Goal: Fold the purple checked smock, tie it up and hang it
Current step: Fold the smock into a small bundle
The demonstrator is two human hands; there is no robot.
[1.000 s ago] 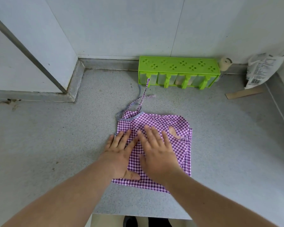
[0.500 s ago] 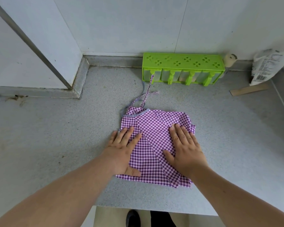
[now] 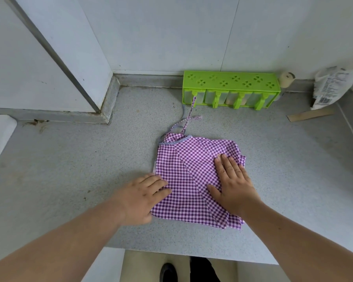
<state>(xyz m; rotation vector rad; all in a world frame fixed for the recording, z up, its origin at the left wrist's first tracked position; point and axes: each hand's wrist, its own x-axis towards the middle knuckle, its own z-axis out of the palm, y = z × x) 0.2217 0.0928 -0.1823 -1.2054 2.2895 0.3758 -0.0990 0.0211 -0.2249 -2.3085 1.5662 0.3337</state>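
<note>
1. Smock (image 3: 192, 180): purple checked, folded into a rough square, flat on the grey speckled worktop (image 3: 69, 169), near the front edge. A diagonal fold line runs across it from upper left to lower right.
2. Ties (image 3: 189, 117): thin strings trail from the smock's far left corner toward the back wall; one reaches up to the front of the green rack (image 3: 230, 88) (whether it touches the rack, cannot tell).
3. Left hand (image 3: 141, 198): lies at the smock's left edge, fingers bent at the knuckles with the tips on the cloth. Whether it pinches the edge or only presses, cannot tell.
4. Right hand (image 3: 232, 184): flat, fingers straight and together, palm down on the right part of the smock, thumb spread toward the middle. It grips nothing; it presses the layers.
5. Right edge of the smock: several layers show stacked and slightly fanned beneath and beside the right hand.
6. Rack: bright green plastic, clover cut-outs on top, clear compartments below, set against the back wall.
7. Far right corner: a white printed bag (image 3: 332, 84) leans on the wall; a strip of cardboard (image 3: 310, 115) lies flat before it. A small beige roll (image 3: 286, 79) stands just beside the rack's right end.
8. Below the worktop's front edge: a dark shoe (image 3: 167, 271) on the floor.
</note>
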